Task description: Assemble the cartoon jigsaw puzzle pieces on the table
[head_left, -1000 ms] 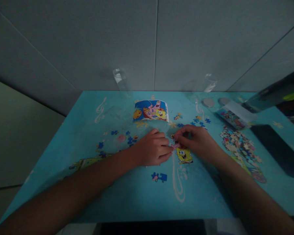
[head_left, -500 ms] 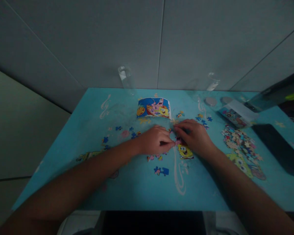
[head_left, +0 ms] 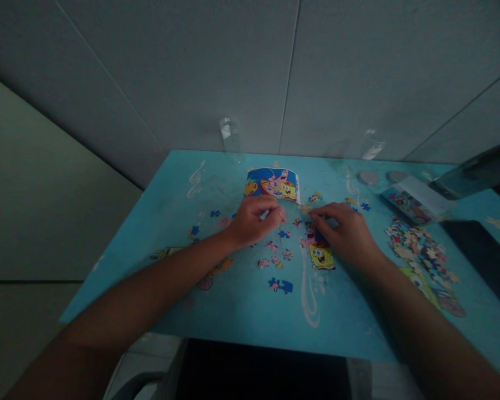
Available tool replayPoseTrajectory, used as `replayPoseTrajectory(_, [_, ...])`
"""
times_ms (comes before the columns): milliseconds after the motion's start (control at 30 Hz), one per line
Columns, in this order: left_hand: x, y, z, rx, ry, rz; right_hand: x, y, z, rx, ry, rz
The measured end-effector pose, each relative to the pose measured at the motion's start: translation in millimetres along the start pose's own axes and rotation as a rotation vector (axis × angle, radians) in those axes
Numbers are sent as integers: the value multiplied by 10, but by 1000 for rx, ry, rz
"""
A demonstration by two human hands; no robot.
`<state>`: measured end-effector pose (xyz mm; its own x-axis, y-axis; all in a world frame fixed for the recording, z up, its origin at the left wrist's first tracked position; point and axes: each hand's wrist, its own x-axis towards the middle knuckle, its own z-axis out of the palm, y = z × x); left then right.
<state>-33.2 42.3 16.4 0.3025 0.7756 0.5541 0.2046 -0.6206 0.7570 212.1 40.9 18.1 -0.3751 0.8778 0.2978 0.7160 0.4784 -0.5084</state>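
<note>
My left hand [head_left: 258, 219] is raised over the loose jigsaw pieces [head_left: 284, 234], below the picture card. Its fingers are curled with the thumb pressed against them; whatever they may hold is too small to make out. On the right, a joined section of jigsaw puzzle [head_left: 321, 256] shows a yellow cartoon face and a pink figure. My right hand [head_left: 344, 228] covers part of that section, its thumb and forefinger closed at the upper edge. A blue pair of joined pieces [head_left: 280, 285] lies nearer the front.
A curved picture card [head_left: 271, 182] stands behind the hands. A heap of jigsaw pieces [head_left: 419, 247] lies right, beside a dark flat phone-like object [head_left: 481, 261]. Clear cylinders [head_left: 231, 141] and round lids [head_left: 369, 178] are near the wall. A transparent bottle [head_left: 475, 172] stands far right.
My left hand has drawn away from the joined puzzle section, leftward and up, uncovering loose pieces. My right hand stays at the section. The whole view has shifted slightly.
</note>
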Motion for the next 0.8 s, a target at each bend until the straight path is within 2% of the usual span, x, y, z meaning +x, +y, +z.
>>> replayPoseTrajectory(200, [67, 102, -164, 67, 64, 21, -3, 3, -9, -8, 5, -10])
replayPoseTrajectory(367, [-38, -25, -403, 240, 161, -72, -1, 47, 8, -26, 21, -5])
replayPoseTrajectory(467, [-142, -91, -497, 317, 187, -66, -4, 53, 15, -30, 13, -5])
replayPoseTrajectory(567, [-218, -68, -557, 390, 126, -10, -9, 54, 18, -33, 1, -1])
replayPoseTrajectory(633, [-241, -30, -606, 472, 27, 55, -12, 56, 19, -35, -3, 4])
replayPoseTrajectory(733, [-244, -13, -717, 756, -131, 209, -19, 59, 20, -30, -7, 7])
replayPoseTrajectory(800, [-240, -51, -798, 927, -135, 260, -25, 56, 17, -26, -4, 5])
